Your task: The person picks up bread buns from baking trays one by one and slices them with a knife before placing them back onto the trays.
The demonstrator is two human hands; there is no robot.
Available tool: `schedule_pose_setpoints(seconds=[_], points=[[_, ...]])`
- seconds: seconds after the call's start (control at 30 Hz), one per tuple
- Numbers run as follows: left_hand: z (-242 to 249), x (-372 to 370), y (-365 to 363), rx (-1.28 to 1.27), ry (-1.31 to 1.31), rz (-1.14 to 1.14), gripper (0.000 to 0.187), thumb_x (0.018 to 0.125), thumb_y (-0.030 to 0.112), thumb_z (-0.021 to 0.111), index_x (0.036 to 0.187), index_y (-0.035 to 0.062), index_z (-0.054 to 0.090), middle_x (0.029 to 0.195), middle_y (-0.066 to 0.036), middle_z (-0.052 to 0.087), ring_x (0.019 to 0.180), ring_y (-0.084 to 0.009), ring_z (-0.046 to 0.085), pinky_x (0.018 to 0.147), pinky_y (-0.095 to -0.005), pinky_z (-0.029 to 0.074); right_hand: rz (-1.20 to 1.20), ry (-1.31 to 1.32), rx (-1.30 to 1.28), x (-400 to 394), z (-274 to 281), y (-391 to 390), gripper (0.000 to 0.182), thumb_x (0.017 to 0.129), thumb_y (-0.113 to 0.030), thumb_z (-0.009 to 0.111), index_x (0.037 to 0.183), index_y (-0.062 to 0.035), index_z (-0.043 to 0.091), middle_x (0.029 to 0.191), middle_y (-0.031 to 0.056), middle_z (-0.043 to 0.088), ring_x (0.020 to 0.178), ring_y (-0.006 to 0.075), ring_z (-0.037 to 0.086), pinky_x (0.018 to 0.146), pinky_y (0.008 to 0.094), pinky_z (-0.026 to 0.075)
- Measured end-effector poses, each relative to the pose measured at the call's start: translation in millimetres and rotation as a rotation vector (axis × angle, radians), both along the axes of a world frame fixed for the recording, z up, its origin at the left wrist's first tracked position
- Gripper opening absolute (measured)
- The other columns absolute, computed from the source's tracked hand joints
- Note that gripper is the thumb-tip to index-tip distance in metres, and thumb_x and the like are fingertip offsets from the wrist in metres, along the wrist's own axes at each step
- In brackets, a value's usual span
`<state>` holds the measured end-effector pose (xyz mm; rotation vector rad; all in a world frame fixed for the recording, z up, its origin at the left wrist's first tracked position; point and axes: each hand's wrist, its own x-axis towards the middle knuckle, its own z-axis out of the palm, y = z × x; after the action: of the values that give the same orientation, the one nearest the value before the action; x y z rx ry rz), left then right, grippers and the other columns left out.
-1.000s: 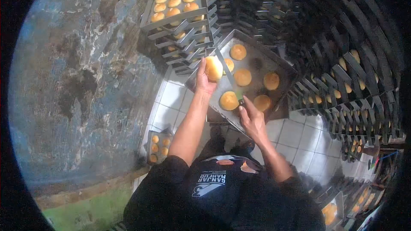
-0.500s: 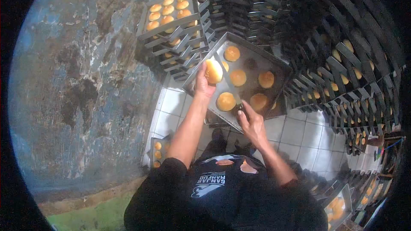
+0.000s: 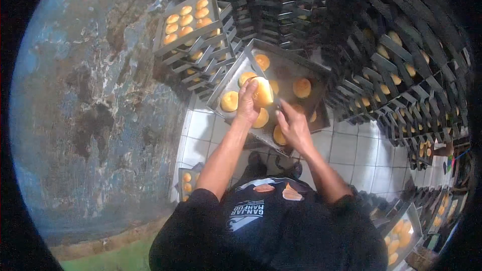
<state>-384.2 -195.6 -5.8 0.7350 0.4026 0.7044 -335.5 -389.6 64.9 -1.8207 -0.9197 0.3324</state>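
Observation:
My left hand (image 3: 246,104) is closed round a golden bun (image 3: 262,93), tilted up on its side above a metal baking tray (image 3: 286,65). A pale strip shows along the bun's right side. Close to that side, my right hand (image 3: 295,129) grips a small thin-bladed tool (image 3: 277,102), its handle mostly hidden by the fingers. Several more buns (image 3: 302,88) lie spaced out on the tray beneath both hands, some partly covered by them.
At the upper left stands a stack of trays (image 3: 186,37) with rows of buns on top. Tall stacks of bun trays (image 3: 386,85) line the right and back. A peeling wall (image 3: 100,120) rises on the left. More buns (image 3: 401,233) sit at the lower right, over a tiled floor (image 3: 346,158).
My left hand has brought the bun rightward and down, close to the tool. The right hand has lifted slightly, with the blade now by the bun's side. The view has shifted a little.

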Motion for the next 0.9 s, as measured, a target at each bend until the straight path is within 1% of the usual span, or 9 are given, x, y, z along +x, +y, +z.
schedule_pose_setpoints(seconds=[0.03, 0.07, 0.13, 0.2, 0.27, 0.43, 0.6, 0.77, 0.9], points=[[-2, 2, 2, -0.026, -0.013, -0.012, 0.04, 0.088, 0.036, 0.077, 0.113, 0.0075, 0.064, 0.098, -0.003, 0.07, 0.088, -0.0171, 0.07, 0.078, -0.0343, 0.058, 0.052, 0.078, -0.108, 5, 14, 1, 0.042, 0.098, -0.019, 0.059, 0.135, 0.0017, 0.056, 0.109, 0.029, 0.068, 0.099, 0.0415, 0.069, 0.084, 0.0415, 0.054], [-3, 3, 7, -0.05, -0.028, -0.021, 0.04, 0.087, 0.036, 0.078, 0.112, 0.0077, 0.064, 0.098, -0.004, 0.07, 0.088, -0.0173, 0.069, 0.079, -0.0342, 0.058, 0.048, 0.076, -0.103, 4, 11, -3, 0.042, 0.098, -0.019, 0.059, 0.135, 0.0017, 0.056, 0.109, 0.029, 0.068, 0.099, 0.0415, 0.069, 0.084, 0.0415, 0.054], [11, -4, 15, -0.074, -0.023, 0.019, 0.04, 0.086, 0.034, 0.079, 0.112, 0.0081, 0.064, 0.098, -0.004, 0.07, 0.087, -0.0176, 0.07, 0.079, -0.0337, 0.058, 0.074, -0.063, -0.007, -3, -3, -20, 0.042, 0.098, -0.019, 0.06, 0.135, 0.0012, 0.056, 0.103, 0.027, 0.07, 0.095, 0.0382, 0.071, 0.082, 0.0414, 0.054], [18, -15, 22, -0.009, -0.007, -0.011, 0.038, 0.087, 0.033, 0.079, 0.112, 0.0078, 0.064, 0.098, -0.005, 0.07, 0.086, -0.0175, 0.07, 0.079, -0.0336, 0.058, 0.09, 0.003, -0.084, -11, -11, -38, 0.043, 0.098, -0.019, 0.06, 0.136, 0.0003, 0.056, 0.095, 0.0233, 0.071, 0.089, 0.0338, 0.073, 0.08, 0.0408, 0.054], [20, -21, 10, 0.055, -0.002, -0.058, 0.035, 0.089, 0.03, 0.076, 0.112, 0.0073, 0.063, 0.098, -0.005, 0.07, 0.085, -0.0172, 0.07, 0.079, -0.0337, 0.059, 0.052, 0.102, -0.091, -17, -14, -48, 0.041, 0.096, -0.019, 0.062, 0.132, 0.0003, 0.059, 0.102, 0.0297, 0.068, 0.096, 0.0432, 0.069, 0.082, 0.0475, 0.053], [8, -1, -13, 0.068, 0.023, -0.104, 0.038, 0.088, 0.029, 0.077, 0.112, 0.0058, 0.059, 0.098, -0.006, 0.068, 0.084, -0.0171, 0.069, 0.078, -0.0323, 0.059, 0.066, -0.018, -0.05, 8, -2, -18, 0.041, 0.096, -0.019, 0.061, 0.134, -0.0026, 0.057, 0.094, 0.0292, 0.067, 0.09, 0.045, 0.068, 0.077, 0.0493, 0.053], [29, -13, 5, 0.081, -0.012, -0.066, 0.039, 0.088, 0.028, 0.078, 0.114, 0.0065, 0.06, 0.1, -0.006, 0.067, 0.087, -0.0176, 0.068, 0.076, -0.0348, 0.06, 0.089, 0.016, -0.034, -11, -8, -65, 0.04, 0.096, -0.019, 0.06, 0.133, -0.0035, 0.058, 0.094, 0.0284, 0.068, 0.089, 0.046, 0.067, 0.077, 0.0489, 0.053], [7, 8, -34, 0.032, -0.004, -0.101, 0.038, 0.092, 0.026, 0.073, 0.12, 0.0045, 0.061, 0.102, -0.005, 0.068, 0.09, -0.0172, 0.068, 0.078, -0.0335, 0.059, 0.087, 0.033, -0.036, 6, -5, -44, 0.041, 0.096, -0.019, 0.061, 0.133, -0.0034, 0.058, 0.096, 0.0277, 0.069, 0.089, 0.0445, 0.068, 0.078, 0.0482, 0.054], [-1, 14, -13, 0.057, 0.029, -0.022, 0.038, 0.091, 0.026, 0.073, 0.121, 0.0056, 0.06, 0.107, -0.007, 0.067, 0.091, -0.0187, 0.068, 0.081, -0.0346, 0.06, 0.073, 0.029, -0.05, 14, -21, -52, 0.041, 0.096, -0.019, 0.061, 0.133, -0.0036, 0.058, 0.095, 0.0273, 0.068, 0.089, 0.0451, 0.068, 0.077, 0.0489, 0.054]])
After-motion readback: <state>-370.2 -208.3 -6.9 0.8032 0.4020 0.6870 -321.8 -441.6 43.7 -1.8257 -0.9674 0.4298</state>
